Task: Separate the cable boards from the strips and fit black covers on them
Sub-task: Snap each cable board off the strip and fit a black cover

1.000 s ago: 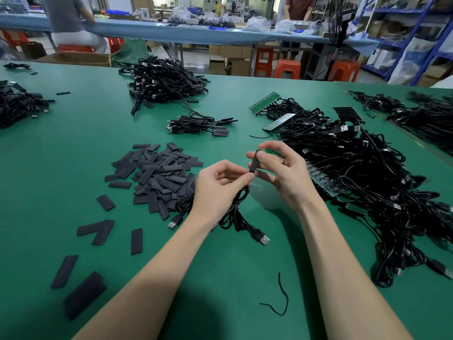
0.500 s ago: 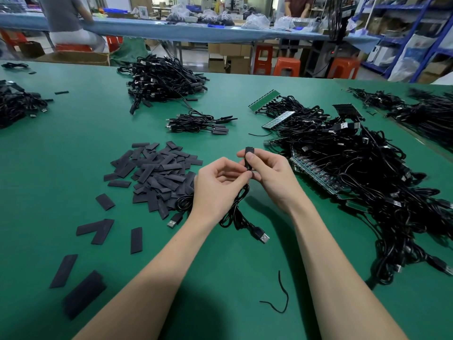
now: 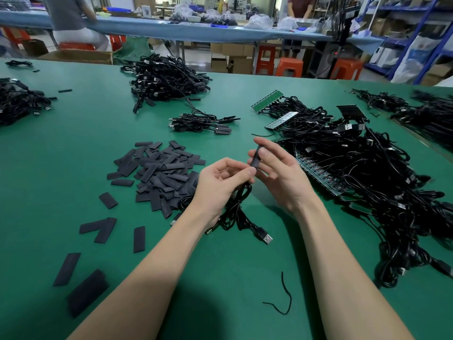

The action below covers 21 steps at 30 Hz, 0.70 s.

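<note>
Compared with half a second earlier, the hands at frame centre have drawn slightly apart and the flat black sleeve cover (image 3: 255, 157) now stands more upright. The right hand (image 3: 277, 174) pinches it between thumb and fingertips, the remaining fingers loosely spread. The left hand (image 3: 220, 182) has its fingers curled round the bundled black USB cable (image 3: 241, 214), thumb and forefinger pinching at the cover's lower end. The cable's board end is hidden inside or behind the cover; how deep it sits cannot be told. Judgement: the cover is being slid or seated onto one board, so this unit is near completion.

The supply of loose black covers (image 3: 159, 170) lies left of centre on the green table mat (image 3: 73, 148). The unprocessed tangle of cables on green board strips (image 3: 326, 177) fills the right side. A small bundle of covered cables (image 3: 198, 121) lies above centre.

No brand, label or writing is legible anywhere in view.
</note>
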Tool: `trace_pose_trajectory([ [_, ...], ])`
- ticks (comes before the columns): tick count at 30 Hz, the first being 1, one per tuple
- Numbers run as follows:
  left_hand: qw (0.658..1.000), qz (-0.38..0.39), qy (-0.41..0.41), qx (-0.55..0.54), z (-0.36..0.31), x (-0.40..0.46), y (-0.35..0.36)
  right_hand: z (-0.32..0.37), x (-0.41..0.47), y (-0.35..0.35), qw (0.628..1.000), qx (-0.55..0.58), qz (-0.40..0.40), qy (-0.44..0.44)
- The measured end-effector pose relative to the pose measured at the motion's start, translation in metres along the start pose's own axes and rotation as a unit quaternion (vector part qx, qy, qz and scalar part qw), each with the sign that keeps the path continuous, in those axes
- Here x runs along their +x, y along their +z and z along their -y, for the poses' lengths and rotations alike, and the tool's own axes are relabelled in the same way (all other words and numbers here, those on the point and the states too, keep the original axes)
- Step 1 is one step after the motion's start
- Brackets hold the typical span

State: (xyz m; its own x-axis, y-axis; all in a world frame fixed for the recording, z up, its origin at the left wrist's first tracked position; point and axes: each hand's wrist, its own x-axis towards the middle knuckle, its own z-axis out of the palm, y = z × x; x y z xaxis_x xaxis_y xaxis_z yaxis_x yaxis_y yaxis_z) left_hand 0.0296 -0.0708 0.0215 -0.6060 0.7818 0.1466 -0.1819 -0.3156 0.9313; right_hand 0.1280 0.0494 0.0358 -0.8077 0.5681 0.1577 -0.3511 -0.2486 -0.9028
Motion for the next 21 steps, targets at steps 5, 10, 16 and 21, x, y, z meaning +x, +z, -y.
trace_pose_trajectory([
  [5,0.996,0.036,-0.051,-0.065,-0.0072,-0.0023,-0.0009,0.0029,0.0011,-0.0011,0.999,0.017,-0.028,-0.003],
  [10,0.995,0.039,-0.067,-0.064,-0.0085,-0.0031,-0.0016,0.0062,0.0024,0.0005,0.999,0.009,-0.047,-0.002],
  [16,0.994,0.034,-0.074,-0.07,-0.0084,-0.0019,-0.0013,0.0079,0.0047,0.0049,0.998,-0.002,-0.059,-0.013],
  [21,0.995,0.017,-0.065,-0.075,-0.0072,-0.0018,-0.0005,0.0061,0.0046,0.0062,0.997,0.011,-0.062,-0.046],
])
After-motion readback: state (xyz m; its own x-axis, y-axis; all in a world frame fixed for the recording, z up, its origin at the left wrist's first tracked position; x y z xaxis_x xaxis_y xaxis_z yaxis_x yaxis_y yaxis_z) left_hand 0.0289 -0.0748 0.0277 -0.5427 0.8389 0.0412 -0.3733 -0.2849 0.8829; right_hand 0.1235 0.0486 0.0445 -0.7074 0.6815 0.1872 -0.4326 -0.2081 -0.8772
